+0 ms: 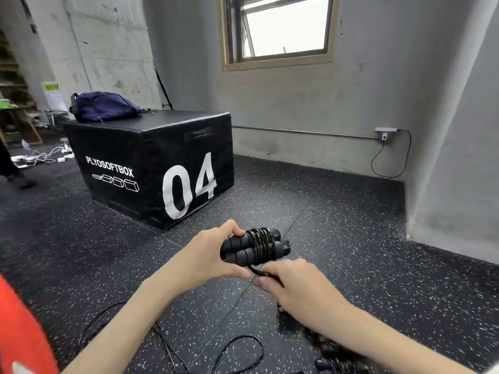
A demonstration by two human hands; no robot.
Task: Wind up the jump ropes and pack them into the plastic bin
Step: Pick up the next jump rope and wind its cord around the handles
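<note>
My left hand (208, 256) grips the two black foam handles of a jump rope (253, 247), held side by side with the black cord wound round their middle. Just below the bundle, my right hand (294, 284) pinches the loose end of that cord. A second black rope (172, 344) lies unwound in loops on the floor near my left forearm. More wound black ropes (334, 357) lie on the floor under my right forearm, partly hidden. No plastic bin is in view.
A black soft plyo box (151, 168) marked "04" stands ahead on the left with a navy bag (102, 106) on top. Grey walls close the right side and back. White cables (40, 156) lie on the far left floor. An orange sleeve (21, 333) shows at bottom left.
</note>
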